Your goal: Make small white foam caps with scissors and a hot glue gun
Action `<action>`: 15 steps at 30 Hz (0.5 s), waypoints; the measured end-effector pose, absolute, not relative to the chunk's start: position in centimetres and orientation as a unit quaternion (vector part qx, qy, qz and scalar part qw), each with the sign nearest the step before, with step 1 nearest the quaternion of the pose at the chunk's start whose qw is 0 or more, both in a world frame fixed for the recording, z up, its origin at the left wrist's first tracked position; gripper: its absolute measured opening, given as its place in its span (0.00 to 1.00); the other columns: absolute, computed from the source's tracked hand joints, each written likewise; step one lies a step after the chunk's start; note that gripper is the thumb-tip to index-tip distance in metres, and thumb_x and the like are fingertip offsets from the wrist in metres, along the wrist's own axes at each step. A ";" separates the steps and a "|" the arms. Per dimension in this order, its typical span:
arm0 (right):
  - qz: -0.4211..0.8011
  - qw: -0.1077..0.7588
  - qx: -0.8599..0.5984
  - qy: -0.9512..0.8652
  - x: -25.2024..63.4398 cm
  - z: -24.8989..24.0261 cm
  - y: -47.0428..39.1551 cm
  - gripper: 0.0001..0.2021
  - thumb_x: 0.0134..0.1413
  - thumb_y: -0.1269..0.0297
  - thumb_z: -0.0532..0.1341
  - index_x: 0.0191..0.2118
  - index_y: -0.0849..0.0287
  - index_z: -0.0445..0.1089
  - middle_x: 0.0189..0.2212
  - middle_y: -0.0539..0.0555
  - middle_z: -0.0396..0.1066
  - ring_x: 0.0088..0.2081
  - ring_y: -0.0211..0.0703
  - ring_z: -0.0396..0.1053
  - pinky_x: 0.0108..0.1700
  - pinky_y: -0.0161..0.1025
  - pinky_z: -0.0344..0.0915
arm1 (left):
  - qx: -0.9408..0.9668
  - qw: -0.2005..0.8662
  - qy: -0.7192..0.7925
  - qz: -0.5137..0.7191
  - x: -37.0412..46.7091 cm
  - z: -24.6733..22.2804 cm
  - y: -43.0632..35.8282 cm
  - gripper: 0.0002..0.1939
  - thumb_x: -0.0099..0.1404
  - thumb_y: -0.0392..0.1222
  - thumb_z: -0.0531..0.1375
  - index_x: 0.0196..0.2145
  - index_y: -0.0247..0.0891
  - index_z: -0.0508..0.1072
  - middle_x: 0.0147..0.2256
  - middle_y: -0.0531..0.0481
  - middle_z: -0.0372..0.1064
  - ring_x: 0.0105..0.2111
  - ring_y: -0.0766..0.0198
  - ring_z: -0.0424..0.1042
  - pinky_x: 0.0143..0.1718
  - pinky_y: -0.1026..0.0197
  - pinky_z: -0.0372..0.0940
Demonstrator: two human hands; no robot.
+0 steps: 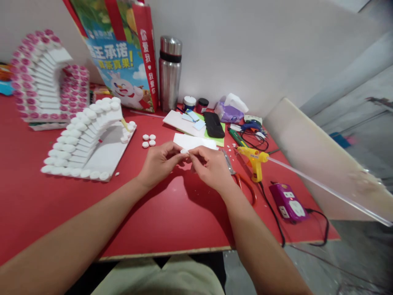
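Note:
Between the fingertips of both hands is a small white disc [184,151]. My left hand [159,163] pinches its left side, and my right hand [210,164] pinches its right side. Both hands are just above the red table [172,217]. Several white discs [149,141] lie in a group to the left of my left hand. Farther left, a white curved model [89,139] edged with rows of white discs rests on the table. A white sheet [193,141] lies just behind my hands.
A yellow glue gun [256,159], orange-handled pliers [251,186] and a purple power box [287,200] are at the right. Behind stand a steel bottle [170,76], a printed bag [123,61] and a pink-and-white model [27,82]. A black case [214,125] lies at centre back.

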State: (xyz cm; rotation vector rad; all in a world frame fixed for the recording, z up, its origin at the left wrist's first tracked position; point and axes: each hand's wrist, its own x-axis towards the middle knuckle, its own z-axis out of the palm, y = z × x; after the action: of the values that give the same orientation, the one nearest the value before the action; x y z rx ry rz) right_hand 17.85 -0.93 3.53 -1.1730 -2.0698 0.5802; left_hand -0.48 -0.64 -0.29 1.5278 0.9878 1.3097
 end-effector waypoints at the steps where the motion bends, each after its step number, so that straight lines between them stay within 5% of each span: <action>1: 0.237 0.344 -0.451 -0.789 17.9 3.5 -0.9 0.08 0.63 0.66 0.59 0.35 0.58 0.74 0.28 0.52 0.77 0.28 0.39 0.72 0.33 0.36 0.65 | 0.623 0.424 0.398 0.523 -0.5 -0.3 -0.6 0.10 0.64 0.46 0.67 0.36 0.35 0.76 0.29 0.48 0.79 0.28 0.61 0.79 0.32 0.61 0.74; 8: 0.399 0.384 -0.464 -0.692 17.5 3.5 -0.8 0.11 0.59 0.56 0.65 0.32 0.58 0.73 0.24 0.49 0.74 0.23 0.37 0.71 0.28 0.35 0.66 | 0.683 0.326 0.428 0.495 -0.7 -0.1 -0.8 0.09 0.66 0.46 0.64 0.34 0.37 0.77 0.28 0.50 0.77 0.27 0.64 0.75 0.31 0.63 0.67; 15: 0.525 0.413 -0.468 -0.578 17.1 2.9 -0.1 0.11 0.50 0.58 0.69 0.27 0.59 0.70 0.17 0.45 0.69 0.17 0.30 0.59 0.20 0.31 0.55 | 0.696 0.300 0.441 0.480 -0.1 0.2 -1.0 0.08 0.66 0.44 0.65 0.33 0.37 0.75 0.26 0.52 0.74 0.25 0.67 0.71 0.28 0.64 0.61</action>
State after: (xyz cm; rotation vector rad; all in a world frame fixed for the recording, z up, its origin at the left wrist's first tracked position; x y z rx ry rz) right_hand 17.06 -0.05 2.91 -1.1780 -1.4532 1.3214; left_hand -0.09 -1.05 0.17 1.8491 1.1713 1.2745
